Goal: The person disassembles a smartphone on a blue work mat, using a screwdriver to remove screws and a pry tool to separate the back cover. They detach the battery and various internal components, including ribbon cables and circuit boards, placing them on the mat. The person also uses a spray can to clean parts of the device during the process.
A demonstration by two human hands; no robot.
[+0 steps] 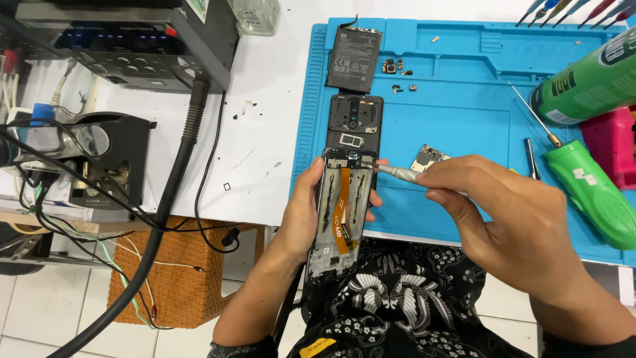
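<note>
A white workbench carries a bright blue silicone repair mat [464, 126] with moulded compartments along its far edge, and beyond the bench's near edge pale floor tiles and a brown woven stool [192, 272] show below. The left hand [301, 212] is wrapped around the side of an opened black smartphone frame [341, 212], thumb on the left edge and fingertips curling round the right edge, holding it upright over the person's lap at the bench's near edge. Inside the frame an orange flat ribbon cable [343, 212] runs lengthwise down the middle. The right hand [510, 225] is closed in a pinch grip on a slim grey metal tool [397, 173], whose tip reaches the frame's upper right corner. On the mat just above the frame lies a black rear phone cover [356, 122] with a camera cut-out, and above that a flat black rectangular battery [354, 59]. A small bare circuit board [427, 158] lies just beside the tool, partly hidden by the right fingers. Tiny dark camera parts [389, 66] sit near the battery. To the right lie a green plastic spray bottle [593, 189] and a larger green can [586, 86]. At the left stand a black soldering station [132, 40] and a thick black hose [165, 205].
</note>
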